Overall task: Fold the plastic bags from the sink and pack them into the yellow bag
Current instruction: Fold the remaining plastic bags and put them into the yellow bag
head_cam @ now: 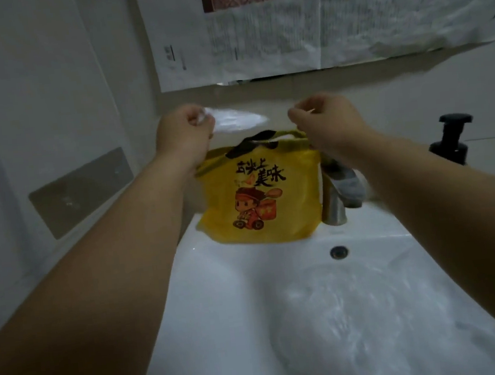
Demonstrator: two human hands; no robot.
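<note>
Both hands raised, pinching: left hand (185,129) grips corner of clear plastic bag (236,120), right hand (324,118) apparently pinches opposite edge. Held above yellow bag (259,198) on sink (219,282) rim beside faucet (337,199). More plastic bags (360,313) in basin. Likely weightless, limp, slippery; hold corners, keep taut.

Your yellow bag (220,199) with black lettering and a red cartoon figure, black handles, white sink (207,283), translucent plastic bags (360,313), black pump bottle (452,141), silver tap (337,199)
</note>
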